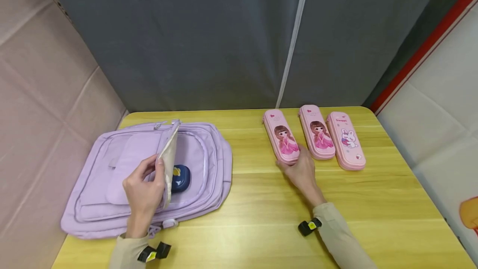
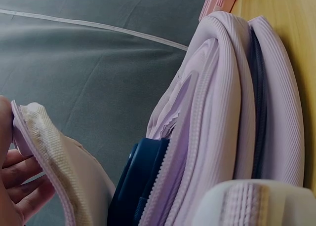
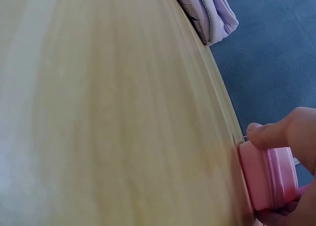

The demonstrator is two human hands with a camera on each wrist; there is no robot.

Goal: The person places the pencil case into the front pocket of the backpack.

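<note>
Lilac fabric filled the left side of the yellow wooden table [image 1: 257,202], where the backpack [image 1: 112,186] lay flat on its back with the front pocket unzipped. My left hand [image 1: 143,190] gripped the pocket flap [image 1: 169,159], fingers curled round its cream-lined edge, and held it lifted upright so that the mouth of the pocket stayed open. Inside it a dark blue case [image 1: 181,178] showed, lying just right of the raised flap; the left wrist view caught the same blue case [image 2: 138,181] wedged between the zip edges, with the flap [image 2: 54,167] pinched in my fingers [image 2: 19,181].

My right hand [image 1: 300,173] had reached to the far right of the table, where three pink pencil cases lay side by side, long ends pointing away from me. It closed on the near end of the leftmost pencil case [image 1: 281,138], the one with a girl in a pink dress; in the right wrist view my thumb [image 3: 276,132] pressed on top of that pink end [image 3: 269,174] and fingers curled beneath it. That case was flat on the wood. The middle pencil case [image 1: 317,133] and the rabbit pencil case [image 1: 346,141] lay untouched just beside it. Grey cloth [image 1: 186,32] hung behind the table.
</note>
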